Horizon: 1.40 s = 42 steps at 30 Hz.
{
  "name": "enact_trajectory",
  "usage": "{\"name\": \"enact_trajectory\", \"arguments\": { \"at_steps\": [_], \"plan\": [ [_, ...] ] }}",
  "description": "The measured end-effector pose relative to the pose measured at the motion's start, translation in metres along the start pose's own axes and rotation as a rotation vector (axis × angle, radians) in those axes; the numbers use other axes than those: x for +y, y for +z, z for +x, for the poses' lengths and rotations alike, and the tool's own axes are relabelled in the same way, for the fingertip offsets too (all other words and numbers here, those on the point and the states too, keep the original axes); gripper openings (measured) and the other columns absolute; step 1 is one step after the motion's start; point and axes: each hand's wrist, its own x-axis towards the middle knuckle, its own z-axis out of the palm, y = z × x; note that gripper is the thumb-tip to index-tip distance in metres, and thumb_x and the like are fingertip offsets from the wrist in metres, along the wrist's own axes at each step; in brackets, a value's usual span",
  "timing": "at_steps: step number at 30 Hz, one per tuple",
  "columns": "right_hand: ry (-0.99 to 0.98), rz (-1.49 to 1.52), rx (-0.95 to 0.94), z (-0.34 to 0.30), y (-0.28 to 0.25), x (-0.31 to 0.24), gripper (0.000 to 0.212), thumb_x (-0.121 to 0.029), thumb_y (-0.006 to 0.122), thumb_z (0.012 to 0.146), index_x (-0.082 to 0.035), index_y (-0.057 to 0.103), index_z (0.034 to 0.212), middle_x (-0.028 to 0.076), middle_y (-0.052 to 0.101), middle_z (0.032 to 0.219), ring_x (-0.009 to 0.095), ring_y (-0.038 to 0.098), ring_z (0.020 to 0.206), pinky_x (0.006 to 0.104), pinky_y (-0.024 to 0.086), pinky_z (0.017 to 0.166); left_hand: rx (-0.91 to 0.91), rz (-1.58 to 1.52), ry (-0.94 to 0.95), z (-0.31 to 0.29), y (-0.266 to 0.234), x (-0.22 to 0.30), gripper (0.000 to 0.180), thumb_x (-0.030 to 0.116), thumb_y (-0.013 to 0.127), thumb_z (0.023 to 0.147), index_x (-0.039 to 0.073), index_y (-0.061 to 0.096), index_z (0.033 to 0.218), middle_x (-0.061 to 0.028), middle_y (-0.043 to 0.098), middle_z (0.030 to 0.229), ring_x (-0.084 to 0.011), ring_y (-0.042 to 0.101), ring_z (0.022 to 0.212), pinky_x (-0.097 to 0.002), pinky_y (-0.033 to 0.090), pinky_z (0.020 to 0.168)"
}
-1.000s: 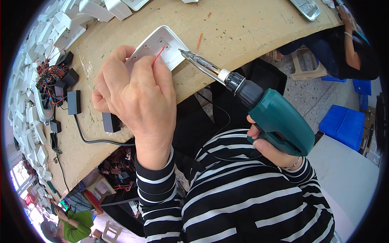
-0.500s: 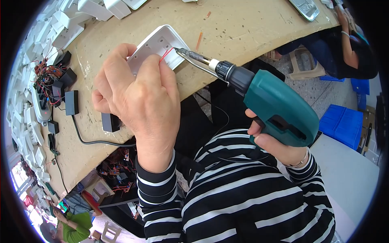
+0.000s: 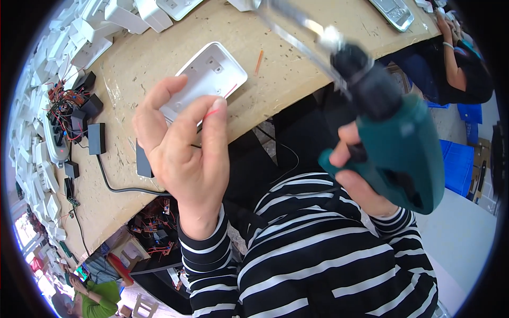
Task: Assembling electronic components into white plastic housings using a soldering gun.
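Observation:
My left hand (image 3: 188,146) is over the table's near edge, thumb and forefinger pinching a thin red wire (image 3: 212,112). Just beyond those fingers lies an open white plastic housing (image 3: 212,66), partly covered by the hand; another bit of red wire shows at its right wall. My right hand (image 3: 366,188) grips a green soldering gun (image 3: 405,153) by its handle, finger near the trigger. The gun is raised and smeared by motion, its tip pointing to the upper left, away from the housing.
Many white plastic housings (image 3: 87,40) crowd the left and far side. A tangle of wires and black boxes (image 3: 74,108) lies at the left, with a black cable (image 3: 114,185) running to the edge. A silver tray (image 3: 395,13) sits far right. Other people work at both sides.
The soldering gun has lifted off the red wire and swung up and right. My left hand has turned and drawn slightly back, and the housing has shifted a little nearer.

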Motion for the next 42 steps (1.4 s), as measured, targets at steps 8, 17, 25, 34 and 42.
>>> {"name": "enact_trajectory", "arguments": {
  "at_steps": [8, 17, 25, 34, 42],
  "plan": [
    [-0.067, -0.134, -0.073, 0.064, 0.045, 0.003, 0.049, 0.008, 0.063, 0.081, 0.002, 0.049, 0.128, 0.012, 0.058, 0.117, 0.014, 0.062, 0.089, 0.0257, 0.052, 0.079, -0.18, -0.574, -0.307, 0.003, -0.029, 0.001, 0.01, 0.003, 0.073, 0.077, -0.001, 0.071, 0.086, -0.0104, 0.059, 0.099, -0.0168, 0.054, 0.091, -0.0283, 0.042, 0.081],
    [-0.125, -0.105, -0.04, 0.073, 0.068, 0.006, 0.046, 0.011, 0.059, 0.082, 0.001, 0.049, 0.126, 0.011, 0.056, 0.122, 0.014, 0.062, 0.092, 0.0252, 0.053, 0.076, -0.22, -0.72, -0.378, 0.002, -0.037, 0.002, 0.008, 0.002, 0.073, 0.078, -0.001, 0.071, 0.085, -0.0088, 0.058, 0.098, -0.0157, 0.054, 0.09, -0.0268, 0.042, 0.078],
    [-0.29, 0.052, -0.066, 0.083, 0.063, 0.003, 0.04, 0.01, 0.062, 0.079, 0.001, 0.055, 0.117, 0.011, 0.06, 0.115, 0.015, 0.063, 0.083, 0.0251, 0.053, 0.07, -0.256, -0.785, -0.41, 0.002, -0.038, -0.002, 0.007, 0.0, 0.071, 0.079, -0.001, 0.07, 0.086, -0.0078, 0.057, 0.097, -0.0145, 0.053, 0.087, -0.0256, 0.041, 0.076],
    [-0.288, 0.043, -0.057, 0.087, 0.062, 0.003, 0.039, 0.009, 0.063, 0.079, 0.003, 0.055, 0.116, 0.011, 0.06, 0.105, 0.014, 0.061, 0.078, 0.0245, 0.051, 0.068, -0.282, -0.901, -0.458, 0.001, -0.042, 0.0, 0.007, 0.0, 0.071, 0.079, -0.003, 0.069, 0.085, -0.0097, 0.058, 0.097, -0.0146, 0.052, 0.085, -0.0241, 0.041, 0.073],
    [-0.223, -0.029, -0.044, 0.078, 0.074, -0.006, 0.041, 0.007, 0.063, 0.079, 0.006, 0.052, 0.118, 0.01, 0.06, 0.096, 0.013, 0.059, 0.074, 0.0237, 0.049, 0.066, -0.313, -0.936, -0.481, 0.001, -0.044, -0.001, 0.007, 0.0, 0.071, 0.078, -0.002, 0.069, 0.084, -0.0089, 0.058, 0.096, -0.0149, 0.053, 0.085, -0.0245, 0.041, 0.072]
  ]
}}
